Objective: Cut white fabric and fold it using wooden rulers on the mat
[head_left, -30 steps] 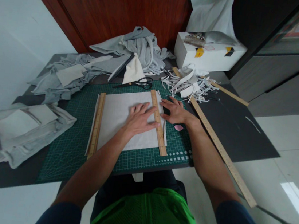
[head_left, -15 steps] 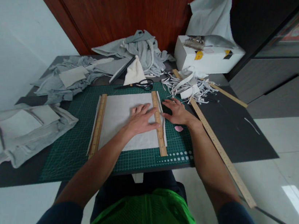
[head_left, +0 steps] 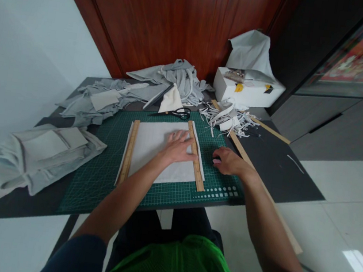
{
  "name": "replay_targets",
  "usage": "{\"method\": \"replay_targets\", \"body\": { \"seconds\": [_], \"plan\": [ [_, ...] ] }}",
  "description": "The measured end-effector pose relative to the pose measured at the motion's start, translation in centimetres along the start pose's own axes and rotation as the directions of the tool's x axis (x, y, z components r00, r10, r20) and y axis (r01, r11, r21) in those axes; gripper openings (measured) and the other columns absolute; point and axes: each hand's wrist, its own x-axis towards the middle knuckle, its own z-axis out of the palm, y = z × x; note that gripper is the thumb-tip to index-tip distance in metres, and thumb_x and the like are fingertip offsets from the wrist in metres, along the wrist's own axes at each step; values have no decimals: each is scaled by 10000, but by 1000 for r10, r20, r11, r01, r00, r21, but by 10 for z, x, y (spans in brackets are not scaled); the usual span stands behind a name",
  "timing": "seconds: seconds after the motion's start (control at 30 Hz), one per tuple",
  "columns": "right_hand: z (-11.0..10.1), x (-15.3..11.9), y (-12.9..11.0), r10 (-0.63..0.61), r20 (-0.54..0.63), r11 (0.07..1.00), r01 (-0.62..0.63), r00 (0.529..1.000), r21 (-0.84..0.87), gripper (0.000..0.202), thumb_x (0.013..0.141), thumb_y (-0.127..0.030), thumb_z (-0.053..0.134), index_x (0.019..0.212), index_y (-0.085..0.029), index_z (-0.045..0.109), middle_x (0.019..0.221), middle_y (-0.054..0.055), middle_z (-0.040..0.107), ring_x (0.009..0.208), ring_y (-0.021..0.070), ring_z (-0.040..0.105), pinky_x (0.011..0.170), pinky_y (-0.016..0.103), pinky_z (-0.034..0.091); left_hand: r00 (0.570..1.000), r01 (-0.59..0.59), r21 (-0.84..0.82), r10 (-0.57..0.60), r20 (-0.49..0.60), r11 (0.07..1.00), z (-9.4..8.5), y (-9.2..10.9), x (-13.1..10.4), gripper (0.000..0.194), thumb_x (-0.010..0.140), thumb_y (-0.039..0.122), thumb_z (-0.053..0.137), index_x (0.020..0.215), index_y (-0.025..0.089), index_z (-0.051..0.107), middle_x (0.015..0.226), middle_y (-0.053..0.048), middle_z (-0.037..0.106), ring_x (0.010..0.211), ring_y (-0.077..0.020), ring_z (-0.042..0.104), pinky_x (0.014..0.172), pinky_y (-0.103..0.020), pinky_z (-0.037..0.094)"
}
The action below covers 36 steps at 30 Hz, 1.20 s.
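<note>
Right grip: shifted to pink piece, can't tell if I've got it
Left grip: open, flat across right ruler
Cloth: left ruler down too, no visible marks

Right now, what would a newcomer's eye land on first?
Probably the bright green garment at the bottom centre and the red-brown wood panel behind the table. Next, the pale cloth on the green cutting mat, with the left hand spread over it and the right-side wooden ruler. Just right of the cloth, the right hand is at a small pink piece.
</note>
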Motion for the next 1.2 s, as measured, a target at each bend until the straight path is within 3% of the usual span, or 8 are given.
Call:
{"method": "replay_targets", "body": {
  "seconds": [0.2,0.43,0.6,0.67,0.73,0.87,1.0,1.2],
  "plan": [
    [-1,-7,-6,69,0,998,-69,998,0,86,954,-170,654,948,-182,739,1082,143,740,1029,260,704,929,340,533,995,-98,-31,98,-27,995,-1,1,5,778,886,676,697,1549,296,554,1706,-102,451,1628,-412,270,1286,-652,211],
    [-4,-3,-3,102,-28,983,-96,994,159,68,947,-192,638,969,-211,699,927,73,760,850,219,707,779,315,519,984,-142,-90,130,-123,986,15,-9,0,766,901,671,691,1551,290,547,1675,-102,490,1607,-401,320,1280,-634,258],
    [-10,48,-12,184,-339,926,-47,923,376,103,930,-280,611,911,-217,691,889,60,763,849,223,713,830,342,563,982,-141,-114,124,-145,983,21,-11,0,787,899,678,684,1559,278,531,1675,-97,492,1606,-392,319,1288,-621,245],
    [-8,78,-25,216,-391,853,23,895,522,145,919,-353,619,909,-220,675,866,54,760,844,223,712,806,336,581,983,-133,-124,115,-144,983,21,-10,0,799,902,679,675,1568,265,520,1667,-102,502,1602,-398,320,1284,-626,246],
    [-3,108,-41,273,-393,730,77,878,679,187,902,-407,631,884,-222,637,832,52,753,811,216,716,763,328,597,984,-126,-130,107,-143,983,20,-9,0,824,893,685,680,1577,259,510,1670,-104,497,1597,-411,317,1278,-636,247],
    [12,153,-63,263,-271,543,89,926,835,213,883,-446,660,885,-237,615,818,44,759,730,205,728,684,324,608,979,-146,-136,123,-161,980,17,-8,-1,821,874,681,707,1552,252,538,1665,-113,503,1576,-404,343,1267,-632,262],
    [20,167,-53,300,-246,655,-11,922,756,234,906,-443,642,936,-217,695,810,48,776,728,205,731,736,344,621,982,-142,-157,120,-144,977,17,-8,0,816,876,674,713,1540,229,551,1658,-120,510,1579,-394,340,1276,-628,250],
    [17,158,-20,285,-343,909,-139,895,393,297,985,-369,567,1032,-191,799,933,93,819,928,252,773,881,351,598,981,-144,-158,120,-153,977,18,-8,-2,774,906,644,686,1550,242,540,1648,-109,522,1584,-411,334,1280,-631,251]
  ]
}}
